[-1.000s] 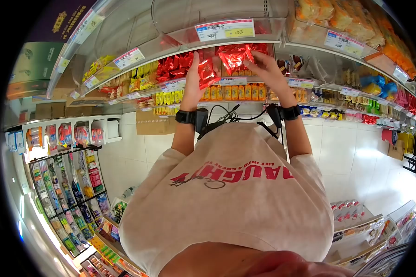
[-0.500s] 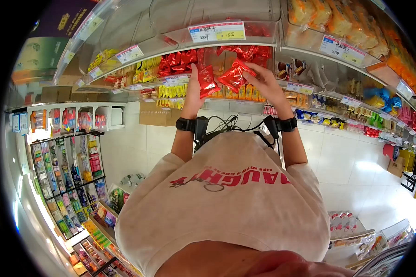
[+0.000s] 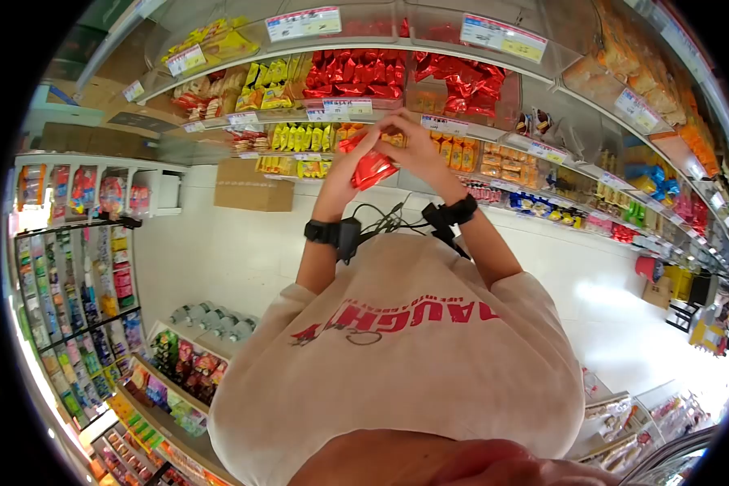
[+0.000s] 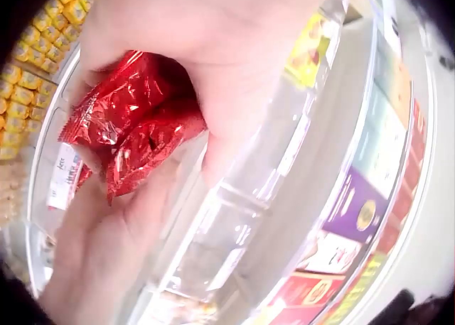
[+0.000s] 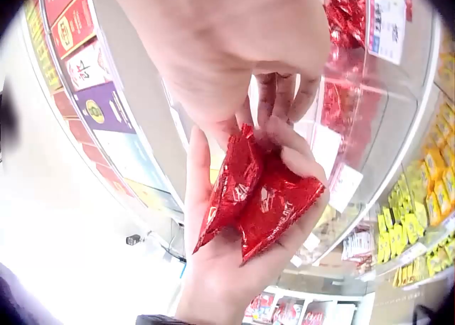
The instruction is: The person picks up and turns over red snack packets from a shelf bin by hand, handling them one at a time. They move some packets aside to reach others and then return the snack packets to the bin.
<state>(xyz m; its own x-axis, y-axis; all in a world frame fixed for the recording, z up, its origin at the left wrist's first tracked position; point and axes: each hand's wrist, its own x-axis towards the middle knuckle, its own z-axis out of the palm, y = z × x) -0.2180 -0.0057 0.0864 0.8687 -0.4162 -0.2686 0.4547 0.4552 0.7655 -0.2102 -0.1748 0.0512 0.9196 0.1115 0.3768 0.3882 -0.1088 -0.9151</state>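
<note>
Two small shiny red snack packets [image 3: 373, 168] are together between the hands, in front of the shelf. My left hand [image 3: 342, 176] holds both, its fingers curled over them; in the right wrist view one packet [image 5: 233, 186] lies across the palm beside the other packet [image 5: 279, 203]. My right hand [image 3: 417, 152] reaches over from the other side, its fingertips meeting the left ones. In the left wrist view, the right thumb and fingers are around the lower packet's [image 4: 153, 151] pointed end, with part of that contact hidden.
Shelf bins with more red packets [image 3: 356, 73] and yellow packets [image 3: 267, 85] stand ahead. Price labels [image 3: 348, 108] line the shelf edge. A cardboard box [image 3: 253, 185] sits on the floor at left, and other display racks [image 3: 81, 300] stand behind it.
Both hands have drawn back from the shelf and come together. The packet from the right hand is now beside the one in the left. The head view has shifted, showing more shelf at left.
</note>
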